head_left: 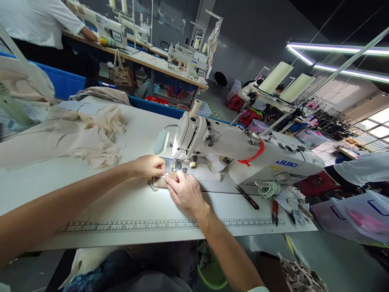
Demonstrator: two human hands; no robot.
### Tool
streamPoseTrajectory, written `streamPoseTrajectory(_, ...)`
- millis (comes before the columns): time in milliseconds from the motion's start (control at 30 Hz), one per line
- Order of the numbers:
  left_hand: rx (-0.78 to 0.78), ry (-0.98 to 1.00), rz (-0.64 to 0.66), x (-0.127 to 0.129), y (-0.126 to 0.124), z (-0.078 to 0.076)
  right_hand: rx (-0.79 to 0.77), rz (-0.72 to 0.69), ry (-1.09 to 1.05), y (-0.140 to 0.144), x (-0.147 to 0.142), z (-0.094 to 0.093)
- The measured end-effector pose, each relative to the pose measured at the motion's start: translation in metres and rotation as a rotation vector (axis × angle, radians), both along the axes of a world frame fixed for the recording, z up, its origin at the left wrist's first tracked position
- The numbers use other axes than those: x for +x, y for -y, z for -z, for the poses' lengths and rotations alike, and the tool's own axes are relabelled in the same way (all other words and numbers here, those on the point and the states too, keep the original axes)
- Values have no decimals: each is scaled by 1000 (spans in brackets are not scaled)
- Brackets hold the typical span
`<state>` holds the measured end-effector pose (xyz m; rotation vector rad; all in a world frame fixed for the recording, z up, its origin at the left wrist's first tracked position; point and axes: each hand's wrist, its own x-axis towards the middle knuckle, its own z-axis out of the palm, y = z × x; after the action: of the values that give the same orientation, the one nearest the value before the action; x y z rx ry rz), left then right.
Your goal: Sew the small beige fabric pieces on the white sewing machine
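Tan strip (161, 181), held flat at the needle of a sewing machine (243, 152), centre of frame.

Strip: small, beige-tan, flat; long axis runs left-right across the frame, right end toward the needle, left end pointing to frame left; mostly hidden by the hands. Left hand (149, 165): fingers curled, pinching the strip's upper edge. Right hand (186, 192): fingers extended and flat, pressing the strip down from below. Table (127, 211): white, printed ruler along its lower edge. Cloth pile (91, 138): cream, upper left. Scissors (247, 198) and red snips (275, 211): lower right of the machine, beside a coil of white cord (269, 188).
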<state>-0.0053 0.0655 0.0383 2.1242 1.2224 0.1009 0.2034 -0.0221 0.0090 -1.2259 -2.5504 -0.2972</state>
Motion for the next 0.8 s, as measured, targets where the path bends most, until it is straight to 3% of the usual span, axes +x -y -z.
streamPoseTrajectory(100,346,-47,8,-1,17,-2,0,-5,15,-1,-1,1)
streamPoseTrajectory(200,698,66,187,-4,42,7,-13,7,26,-2,-2,1)
streamPoseTrajectory(267,841,124,294,-7,56,19,-21,12,31,-2,-3,0)
streamPoseTrajectory(333,939,114,307,-10,66,31,-27,13,26,-1,-4,-1)
streamPoseTrajectory(467,992,66,296,-12,71,43,-31,16,14,0,-7,-2)
streamPoseTrajectory(800,991,28,299,-1,47,47,-63,186,-98,-13,21,-1)
